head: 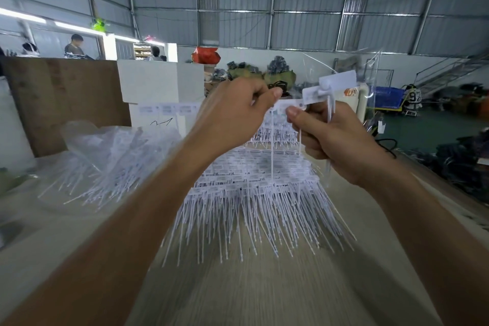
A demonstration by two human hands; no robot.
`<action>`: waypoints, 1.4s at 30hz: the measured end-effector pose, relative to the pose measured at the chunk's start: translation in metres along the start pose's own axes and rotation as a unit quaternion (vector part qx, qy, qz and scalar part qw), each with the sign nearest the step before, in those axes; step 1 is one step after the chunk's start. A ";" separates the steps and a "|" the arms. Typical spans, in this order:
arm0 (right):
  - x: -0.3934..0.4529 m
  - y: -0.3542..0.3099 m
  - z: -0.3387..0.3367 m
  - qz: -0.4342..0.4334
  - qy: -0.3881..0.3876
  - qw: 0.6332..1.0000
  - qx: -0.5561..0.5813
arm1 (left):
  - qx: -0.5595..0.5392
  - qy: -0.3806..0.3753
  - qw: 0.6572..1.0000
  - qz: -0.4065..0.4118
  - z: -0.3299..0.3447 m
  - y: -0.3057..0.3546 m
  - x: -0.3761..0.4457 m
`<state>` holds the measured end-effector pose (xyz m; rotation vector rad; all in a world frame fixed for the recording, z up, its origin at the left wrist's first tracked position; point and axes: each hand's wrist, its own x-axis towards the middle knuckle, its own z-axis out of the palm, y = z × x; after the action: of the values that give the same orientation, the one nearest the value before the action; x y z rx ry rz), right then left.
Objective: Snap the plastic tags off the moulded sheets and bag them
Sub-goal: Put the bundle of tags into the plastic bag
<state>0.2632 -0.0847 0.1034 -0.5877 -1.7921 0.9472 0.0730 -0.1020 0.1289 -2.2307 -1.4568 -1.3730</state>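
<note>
Both hands are raised above a big pile of white moulded tag sheets [254, 185] lying on the wooden table [264, 294]. My left hand [235, 116] pinches the head of a white tag [280, 107] whose thin tail hangs down. My right hand [330, 140] pinches the same tag from the other side and also grips a few loose tags [330, 85], their flat heads sticking up, together with a clear plastic bag [370, 79].
Clear bags stuffed with tags [111, 156] lie on the table's left. Behind stand a brown cardboard sheet [66, 98] and white boxes [161, 87]. Two people work at the far left. Dark goods and a blue crate [389, 98] sit on the floor at the right.
</note>
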 end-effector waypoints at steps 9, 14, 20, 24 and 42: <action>-0.004 -0.004 -0.001 -0.020 -0.006 0.995 -0.102 | 0.056 -0.027 0.998 -0.002 -0.001 0.001 0.000; -0.004 -0.003 -0.002 -0.044 -0.009 0.986 -0.158 | 0.021 -0.051 0.998 -0.010 -0.002 -0.003 0.003; -0.004 -0.001 0.003 -0.078 0.025 0.963 -0.257 | -0.042 -0.085 0.995 -0.036 -0.005 -0.005 0.002; -0.002 0.005 0.002 -0.090 0.038 0.940 -0.327 | -0.069 -0.106 0.991 -0.053 -0.005 -0.006 0.002; 0.003 0.014 -0.001 -0.171 0.056 0.881 -0.437 | -0.153 -0.180 0.969 -0.076 -0.012 0.002 -0.002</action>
<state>0.2626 -0.0740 0.0937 -0.8069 -2.0785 -0.1903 0.0673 -0.1112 0.1348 -2.7311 -1.6536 -1.3692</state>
